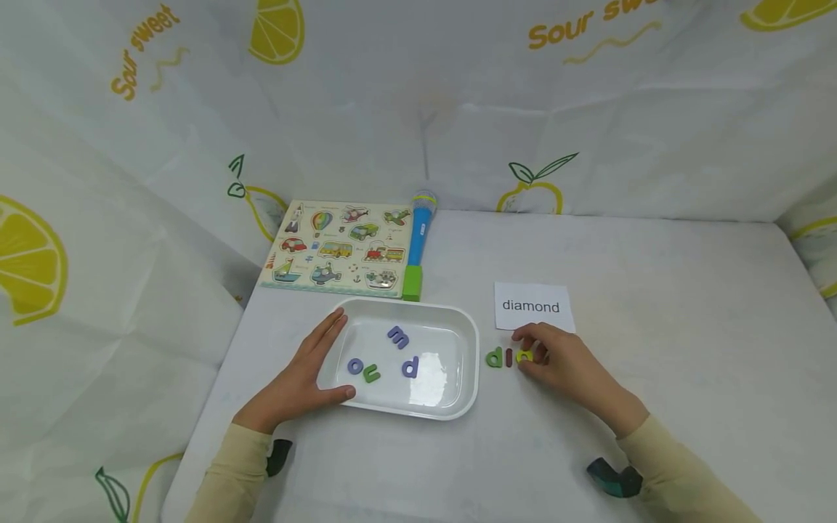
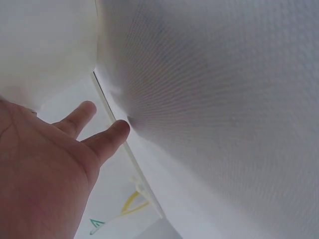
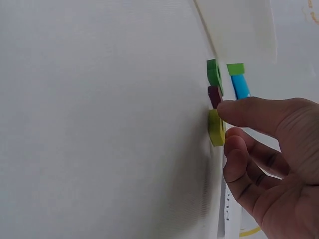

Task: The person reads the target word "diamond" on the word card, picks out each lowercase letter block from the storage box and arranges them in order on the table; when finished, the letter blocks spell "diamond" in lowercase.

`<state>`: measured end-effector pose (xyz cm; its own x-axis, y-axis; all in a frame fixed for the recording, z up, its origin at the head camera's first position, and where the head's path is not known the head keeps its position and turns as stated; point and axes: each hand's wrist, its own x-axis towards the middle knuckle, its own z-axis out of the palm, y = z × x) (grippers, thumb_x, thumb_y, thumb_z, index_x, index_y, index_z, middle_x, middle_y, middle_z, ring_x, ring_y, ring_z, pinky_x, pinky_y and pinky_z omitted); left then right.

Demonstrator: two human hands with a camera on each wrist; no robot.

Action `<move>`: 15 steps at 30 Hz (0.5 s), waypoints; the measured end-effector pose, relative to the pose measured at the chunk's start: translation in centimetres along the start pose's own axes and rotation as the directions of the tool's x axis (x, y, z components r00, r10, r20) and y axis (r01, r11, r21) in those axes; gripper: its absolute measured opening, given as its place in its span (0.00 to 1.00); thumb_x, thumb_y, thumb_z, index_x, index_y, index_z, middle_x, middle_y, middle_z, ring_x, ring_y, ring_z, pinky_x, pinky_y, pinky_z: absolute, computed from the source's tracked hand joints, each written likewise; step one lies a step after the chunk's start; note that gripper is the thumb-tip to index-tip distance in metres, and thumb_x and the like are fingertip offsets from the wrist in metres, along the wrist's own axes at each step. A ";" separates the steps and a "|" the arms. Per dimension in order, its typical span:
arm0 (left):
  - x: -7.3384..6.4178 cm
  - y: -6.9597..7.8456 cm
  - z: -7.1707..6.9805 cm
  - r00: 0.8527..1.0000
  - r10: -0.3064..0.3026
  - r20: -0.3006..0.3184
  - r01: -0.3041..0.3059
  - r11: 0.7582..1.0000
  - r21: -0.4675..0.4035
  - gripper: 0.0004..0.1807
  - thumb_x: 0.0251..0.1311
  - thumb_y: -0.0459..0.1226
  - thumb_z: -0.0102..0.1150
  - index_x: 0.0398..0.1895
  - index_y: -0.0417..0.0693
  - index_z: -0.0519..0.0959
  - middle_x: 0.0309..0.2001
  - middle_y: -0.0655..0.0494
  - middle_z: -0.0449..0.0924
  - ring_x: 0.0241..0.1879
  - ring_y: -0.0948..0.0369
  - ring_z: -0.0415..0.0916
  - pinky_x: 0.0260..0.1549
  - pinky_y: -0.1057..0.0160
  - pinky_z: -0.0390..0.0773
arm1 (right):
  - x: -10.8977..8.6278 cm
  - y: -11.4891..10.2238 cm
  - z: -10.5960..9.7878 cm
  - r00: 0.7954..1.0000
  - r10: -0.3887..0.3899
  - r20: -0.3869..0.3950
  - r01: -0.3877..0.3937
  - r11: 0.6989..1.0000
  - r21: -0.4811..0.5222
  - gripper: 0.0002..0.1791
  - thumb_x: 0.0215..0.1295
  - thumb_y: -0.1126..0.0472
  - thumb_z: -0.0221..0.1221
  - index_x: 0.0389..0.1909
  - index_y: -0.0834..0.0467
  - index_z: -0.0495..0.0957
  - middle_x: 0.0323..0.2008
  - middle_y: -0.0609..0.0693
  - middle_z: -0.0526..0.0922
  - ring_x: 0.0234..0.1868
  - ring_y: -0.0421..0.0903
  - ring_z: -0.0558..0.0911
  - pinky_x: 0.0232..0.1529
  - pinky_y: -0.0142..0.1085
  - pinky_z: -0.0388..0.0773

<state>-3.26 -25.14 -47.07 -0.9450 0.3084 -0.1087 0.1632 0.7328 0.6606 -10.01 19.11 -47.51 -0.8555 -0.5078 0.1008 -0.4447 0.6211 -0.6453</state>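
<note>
- 3 letters in row at R hand (image 1: 569,363); thumb + curled fingertips pinch yellow letter (image 1: 523,356), prob. "a", part-covered; grip firmness can't tell.
- Risk: R thumb v. close to maroon "i" (image 1: 508,357), so a small sideways slip could knock it crooked, maybe into green "d" (image 1: 495,357).
- Risk: R index near edge of "diamond" card (image 1: 538,321), could nudge it.
- L hand (image 1: 294,381) spread, thumb + fingers at white tray (image 1: 451,341) rim; uneven push might slide/tip tray, shift letters inside.
- Loc: yellow letter btwn R thumb & fingertips; "i" just left of them, "d" further left; card just beyond R hand.
</note>
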 end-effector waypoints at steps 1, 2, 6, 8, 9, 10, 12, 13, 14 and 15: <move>0.0 0.0 0.0 1.000 0.001 0.004 -0.001 1.000 -0.002 0.64 0.52 0.55 0.76 0.83 0.64 0.41 0.82 0.66 0.32 0.79 0.49 0.38 0.69 0.36 0.56 | 0.0 -0.2 -0.2 1.000 -0.005 -0.006 0.005 1.000 0.001 0.21 0.51 0.74 0.73 0.47 0.60 0.81 0.36 0.46 0.80 0.31 0.41 0.78 0.34 0.34 0.79; 0.1 0.0 0.0 1.000 0.002 0.007 -0.002 1.000 -0.004 0.64 0.51 0.55 0.76 0.83 0.63 0.41 0.82 0.67 0.32 0.79 0.50 0.38 0.69 0.37 0.56 | 0.1 -0.4 -0.5 1.000 -0.015 -0.015 0.015 1.000 0.002 0.21 0.51 0.73 0.73 0.47 0.60 0.81 0.36 0.46 0.80 0.31 0.40 0.78 0.33 0.35 0.80; 0.2 0.1 -0.1 1.000 0.003 0.012 -0.003 1.000 -0.008 0.65 0.51 0.55 0.76 0.83 0.63 0.40 0.81 0.68 0.31 0.79 0.51 0.37 0.70 0.37 0.56 | 1.0 -1.8 -1.6 0.994 -0.092 -0.058 0.094 0.995 0.041 0.23 0.51 0.73 0.74 0.48 0.58 0.81 0.38 0.48 0.82 0.32 0.41 0.80 0.32 0.35 0.82; 0.2 0.1 -0.1 1.000 0.008 0.011 -0.008 1.000 -0.007 0.65 0.51 0.55 0.76 0.84 0.62 0.40 0.82 0.68 0.31 0.79 0.51 0.37 0.70 0.37 0.56 | 1.7 -3.0 -2.2 0.990 -0.133 -0.054 0.137 0.987 0.084 0.23 0.52 0.73 0.74 0.49 0.57 0.81 0.41 0.48 0.83 0.35 0.44 0.83 0.33 0.36 0.83; 0.2 0.1 -0.1 1.000 0.007 0.011 -0.007 1.000 -0.006 0.65 0.51 0.55 0.76 0.84 0.62 0.40 0.81 0.68 0.31 0.79 0.51 0.37 0.70 0.37 0.56 | 2.1 -3.6 -2.4 0.988 -0.149 -0.043 0.153 0.983 0.103 0.23 0.53 0.72 0.74 0.50 0.56 0.81 0.42 0.47 0.83 0.37 0.45 0.84 0.34 0.36 0.83; 0.2 0.1 -0.1 1.000 0.006 0.011 -0.006 1.000 -0.007 0.65 0.51 0.55 0.76 0.84 0.61 0.40 0.81 0.68 0.31 0.79 0.51 0.37 0.70 0.38 0.56 | 2.6 -4.3 -2.5 0.987 -0.160 -0.025 0.162 0.979 0.122 0.23 0.54 0.71 0.74 0.51 0.56 0.81 0.44 0.47 0.84 0.40 0.46 0.84 0.35 0.37 0.84; 0.1 0.0 -0.1 1.000 0.007 0.010 -0.006 1.000 -0.006 0.65 0.51 0.55 0.76 0.84 0.61 0.40 0.82 0.67 0.31 0.79 0.51 0.37 0.70 0.38 0.55 | 3.5 -5.9 -2.6 0.986 -0.165 0.030 0.158 0.975 0.159 0.23 0.56 0.68 0.74 0.53 0.55 0.81 0.47 0.47 0.85 0.45 0.49 0.85 0.39 0.38 0.84; 0.1 0.0 -0.1 1.000 0.009 0.009 -0.009 1.000 -0.006 0.65 0.51 0.54 0.76 0.84 0.60 0.40 0.82 0.67 0.32 0.79 0.51 0.37 0.70 0.37 0.55 | 4.0 -6.7 -2.5 0.985 -0.159 0.064 0.146 0.974 0.173 0.23 0.57 0.67 0.74 0.54 0.55 0.81 0.49 0.47 0.85 0.47 0.49 0.84 0.41 0.38 0.84; 0.1 0.0 -0.1 1.000 0.010 0.010 -0.010 1.000 -0.006 0.65 0.52 0.54 0.76 0.84 0.60 0.40 0.82 0.66 0.32 0.79 0.50 0.37 0.70 0.37 0.55 | 4.4 -7.5 -2.3 0.983 -0.155 0.095 0.136 0.975 0.177 0.24 0.57 0.65 0.74 0.55 0.54 0.81 0.50 0.46 0.85 0.49 0.49 0.83 0.42 0.39 0.84; 0.1 0.0 -0.1 1.000 0.011 0.011 -0.011 1.000 -0.008 0.65 0.52 0.54 0.76 0.84 0.60 0.40 0.82 0.65 0.32 0.79 0.50 0.37 0.70 0.37 0.55 | 4.8 -8.3 -2.0 0.981 -0.150 0.124 0.126 0.976 0.180 0.24 0.57 0.64 0.74 0.55 0.54 0.82 0.52 0.45 0.84 0.51 0.49 0.83 0.44 0.39 0.84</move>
<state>-3.33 -25.15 -46.98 -0.9401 0.3229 -0.1094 0.1710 0.7243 0.6679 -10.96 12.68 -40.19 -0.7400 -0.6649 0.1016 -0.4939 0.4346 -0.7531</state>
